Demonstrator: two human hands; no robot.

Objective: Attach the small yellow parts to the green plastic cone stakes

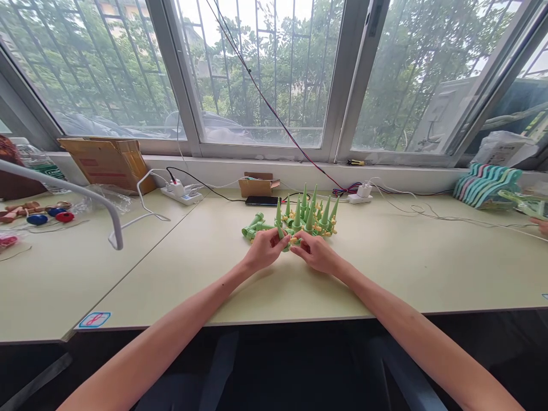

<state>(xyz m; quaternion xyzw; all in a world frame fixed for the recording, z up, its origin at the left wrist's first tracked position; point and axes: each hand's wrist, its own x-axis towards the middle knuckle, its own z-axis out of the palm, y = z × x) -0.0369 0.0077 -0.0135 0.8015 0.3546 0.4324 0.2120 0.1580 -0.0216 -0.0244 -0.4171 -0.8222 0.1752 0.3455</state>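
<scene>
My left hand (266, 249) is closed around a green pointed plastic piece (280, 231), its tip leaning up and to the left. Close beside it, my right hand (315, 251) pinches a small yellow peg (293, 241) against the lower part of that piece. Just behind both hands stands a cluster of similar green cones (309, 214), upright, with small yellow pegs sticking out low on them. To the left of the cluster, several green tube-shaped pieces (253, 224) lie on the table, partly covered by my left hand.
Behind the cones are a black phone (262, 201) and a small open cardboard box (256, 185). Power strips (181, 194) and cables run along the back. Teal hangers (486, 185) stand right, near another person's hand (540, 225). A white curved bar (103, 202) rises at left.
</scene>
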